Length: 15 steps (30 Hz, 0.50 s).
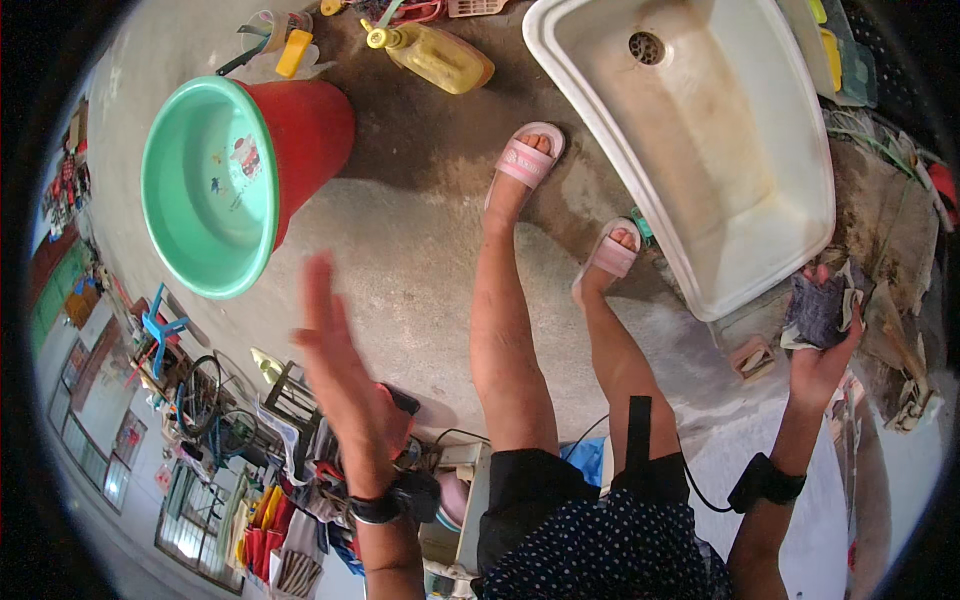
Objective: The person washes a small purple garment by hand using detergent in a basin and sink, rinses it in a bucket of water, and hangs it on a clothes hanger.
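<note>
My left hand (340,360) is raised at the lower left, smeared by motion, its fingers stretched out and holding nothing. It is below and right of a light green basin (195,190) that sits in or on a red bucket (310,130). At the right, my right hand (820,365) grips a dark grey cloth (815,310) with pale edges, just beside the lower right corner of a white sink basin (680,255) with a drain and brownish stains.
A yellow spray bottle (445,65) and small tools (295,55) lie at the top. My sandalled feet (525,160) stand on concrete floor (400,260) left of the sink. A bicycle wheel (200,395) and piled household items fill the lower left.
</note>
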Tool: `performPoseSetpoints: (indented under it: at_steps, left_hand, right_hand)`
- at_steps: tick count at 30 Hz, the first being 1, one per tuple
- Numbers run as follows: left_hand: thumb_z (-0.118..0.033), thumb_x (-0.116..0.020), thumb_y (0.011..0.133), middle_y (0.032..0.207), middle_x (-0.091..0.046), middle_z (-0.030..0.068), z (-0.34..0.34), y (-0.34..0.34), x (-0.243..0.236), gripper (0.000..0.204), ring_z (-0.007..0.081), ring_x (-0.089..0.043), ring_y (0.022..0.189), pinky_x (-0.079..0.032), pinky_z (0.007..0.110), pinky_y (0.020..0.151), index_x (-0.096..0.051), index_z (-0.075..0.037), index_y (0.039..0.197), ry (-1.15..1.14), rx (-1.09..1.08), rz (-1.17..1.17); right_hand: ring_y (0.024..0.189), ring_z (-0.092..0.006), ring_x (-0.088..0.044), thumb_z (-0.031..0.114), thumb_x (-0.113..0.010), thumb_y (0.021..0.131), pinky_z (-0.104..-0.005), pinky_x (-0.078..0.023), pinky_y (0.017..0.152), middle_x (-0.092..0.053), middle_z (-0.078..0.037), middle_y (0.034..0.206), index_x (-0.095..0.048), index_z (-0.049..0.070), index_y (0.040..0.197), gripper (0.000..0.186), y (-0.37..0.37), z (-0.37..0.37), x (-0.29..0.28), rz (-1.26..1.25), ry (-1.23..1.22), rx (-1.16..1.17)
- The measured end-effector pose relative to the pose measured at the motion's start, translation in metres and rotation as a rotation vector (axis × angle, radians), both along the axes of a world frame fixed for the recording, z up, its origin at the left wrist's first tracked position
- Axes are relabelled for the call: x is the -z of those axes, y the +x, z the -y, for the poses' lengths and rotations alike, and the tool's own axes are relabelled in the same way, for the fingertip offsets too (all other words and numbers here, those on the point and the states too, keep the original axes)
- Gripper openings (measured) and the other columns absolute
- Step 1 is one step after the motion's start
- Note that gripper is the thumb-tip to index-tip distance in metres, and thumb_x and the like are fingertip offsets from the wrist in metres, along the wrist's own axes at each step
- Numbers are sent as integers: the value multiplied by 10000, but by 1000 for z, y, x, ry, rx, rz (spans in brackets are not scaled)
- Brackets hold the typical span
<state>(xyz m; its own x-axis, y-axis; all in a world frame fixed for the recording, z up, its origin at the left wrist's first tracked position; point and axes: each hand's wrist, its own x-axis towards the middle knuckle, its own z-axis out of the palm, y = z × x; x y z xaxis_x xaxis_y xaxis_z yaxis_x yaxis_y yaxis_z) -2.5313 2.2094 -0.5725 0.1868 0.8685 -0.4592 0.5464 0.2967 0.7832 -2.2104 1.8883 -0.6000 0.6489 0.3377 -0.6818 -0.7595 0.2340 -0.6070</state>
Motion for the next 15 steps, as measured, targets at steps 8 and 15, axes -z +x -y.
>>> performPoseSetpoints:
  at_steps: [8, 15]
  left_hand:
    - [-602, -223, 889, 1449, -226, 92, -65, -57, 33, 733, 188, -132, 1358, -30, 423, 1083, -195, -81, 1404, 193, -20, -278]
    - [-475, -268, 944, 1450, -168, 166, -82, -43, 119, 673, 234, -142, 1349, -127, 319, 1085, -156, 20, 1386, 131, 160, -281]
  right_hand:
    - [1131, -284, -485, 310, -409, 918, -392, -340, 1001, -524, -160, 1213, -405, 6, 1271, 465, -3, 18, 20, 59, -172, 82]
    - [1121, -282, -496, 319, -407, 922, -402, -361, 986, -517, -172, 1214, -393, 35, 1285, 462, -14, 13, 30, 99, -240, 54]
